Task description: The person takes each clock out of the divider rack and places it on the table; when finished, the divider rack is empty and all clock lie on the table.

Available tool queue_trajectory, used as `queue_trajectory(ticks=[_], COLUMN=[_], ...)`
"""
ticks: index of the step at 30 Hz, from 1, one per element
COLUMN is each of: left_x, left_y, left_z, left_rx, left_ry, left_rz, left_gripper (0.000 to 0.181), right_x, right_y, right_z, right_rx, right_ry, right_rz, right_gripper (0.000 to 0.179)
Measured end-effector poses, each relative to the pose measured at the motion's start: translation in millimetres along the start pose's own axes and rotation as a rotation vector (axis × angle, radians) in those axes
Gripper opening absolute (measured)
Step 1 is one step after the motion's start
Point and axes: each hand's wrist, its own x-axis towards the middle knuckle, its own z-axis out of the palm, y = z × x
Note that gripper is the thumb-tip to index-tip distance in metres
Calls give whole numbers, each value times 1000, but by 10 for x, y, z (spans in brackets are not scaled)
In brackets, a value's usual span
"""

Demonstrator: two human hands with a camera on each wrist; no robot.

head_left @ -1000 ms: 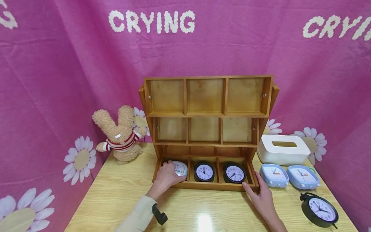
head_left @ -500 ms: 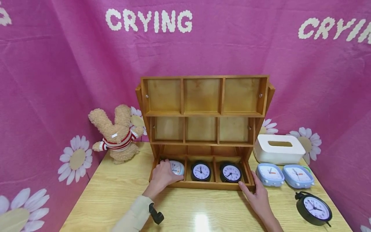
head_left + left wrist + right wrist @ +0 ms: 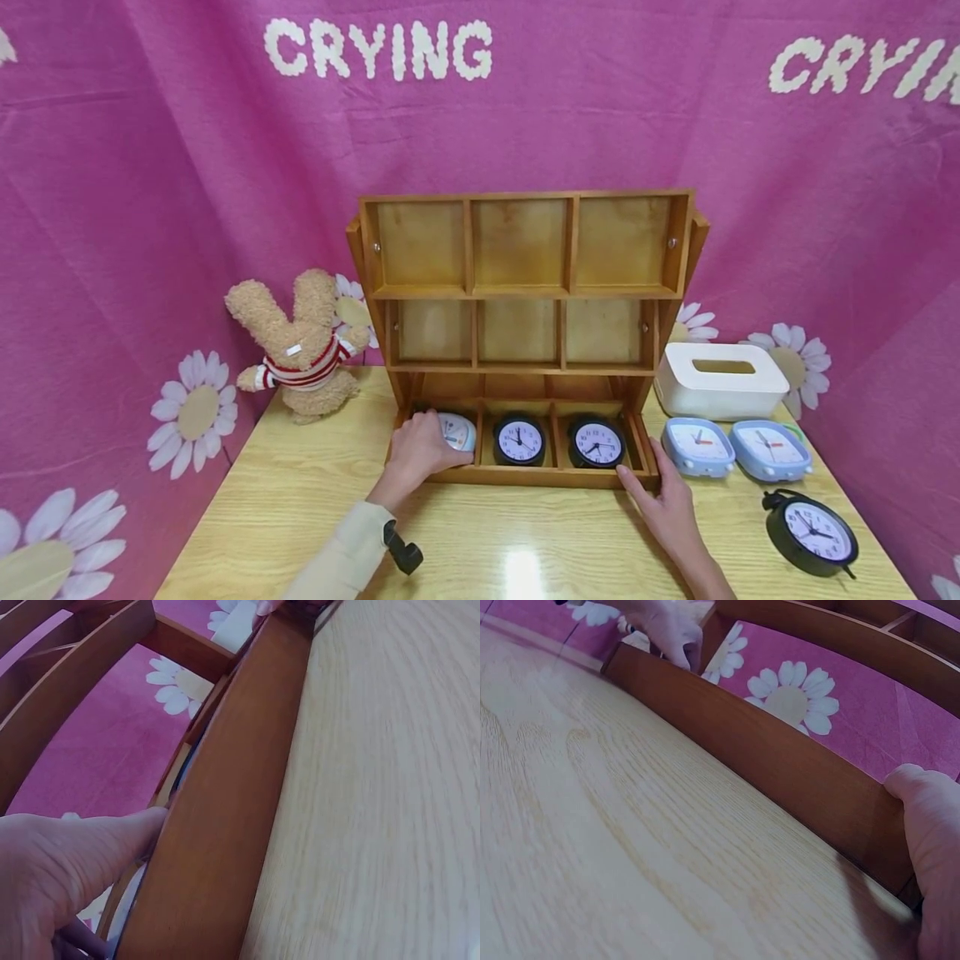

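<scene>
A brown wooden shelf (image 3: 517,292) with three tiers of compartments stands on the table. In its bottom left compartment lies a pale blue clock (image 3: 458,432), and my left hand (image 3: 418,450) grips it, covering its left part. Two black round alarm clocks, one in the middle (image 3: 520,440) and one at the right (image 3: 597,442), fill the other bottom compartments. My right hand (image 3: 669,500) holds the shelf's front right corner, thumb on the front rim and fingers along the outer side. The right wrist view shows that thumb (image 3: 907,780) at the front board's top edge.
Two light blue clocks, one nearer the shelf (image 3: 699,447) and one farther right (image 3: 771,451), sit right of it. A black alarm clock (image 3: 812,533) lies nearer the front. Behind them is a white tissue box (image 3: 722,382). A plush rabbit (image 3: 306,354) sits at left.
The head view has shifted slightly, so everything appears a little farther left. Both hands keep their places on the clock and the shelf corner.
</scene>
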Motion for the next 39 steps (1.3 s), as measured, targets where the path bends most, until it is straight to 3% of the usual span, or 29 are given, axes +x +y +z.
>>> queue_trajectory(ticks=[3,7,14,20,26,31,34,39], left_x=[11,34,10,-103,-299,-442,-501,-538], left_y=[1,12,-1,-65,-174,-309,-404,-580], left_z=[1,-45,-146,-247,-371,-457,-525,-634], left_rx=[54,59,-95,-219,-301,-350,-350,-337], left_ry=[39,96,154,259,287,291,303,310], left_rz=[15,36,82,130,40,-12,-30,-94], left_gripper=[88,88,82,84,97,84,78,90], right_x=[-8,-15,4,2,-7,-35,-34,-17], right_y=[-8,-14,-23,-12,-14,-8,-2,5], right_z=[0,0,-26,-14,-14,-21,-14,6], right_rx=[4,3,0,-8,-15,0,7,7], right_ry=[-3,4,20,18,14,34,42,42], right_rz=[2,-7,-24,-18,-15,-33,-55,-67], right_gripper=[78,77,76,76,76,75,75,75])
